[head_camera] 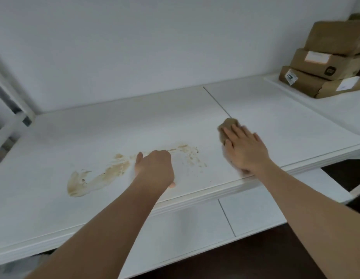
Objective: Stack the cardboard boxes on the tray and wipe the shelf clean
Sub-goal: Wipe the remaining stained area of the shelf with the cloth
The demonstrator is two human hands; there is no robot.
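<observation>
the cardboard boxes (328, 63) are already stacked on the white tray (275, 80) at the far right of the shelf (275, 117), so that half looks done. the wiping is what's left. my right hand (245, 150) lies flat with fingers spread, pressing a brownish cloth (228, 126) onto the shelf near its front edge, to the right of the mess. my left hand (155, 168) is curled into a loose fist resting on the shelf, holding nothing that i can see. a brown smear (98, 178) spreads to the left of that fist, with fainter streaks (191, 156) beyond it toward the cloth. i judge the stain mostly uncleaned; the cloth has yet to cover it.
</observation>
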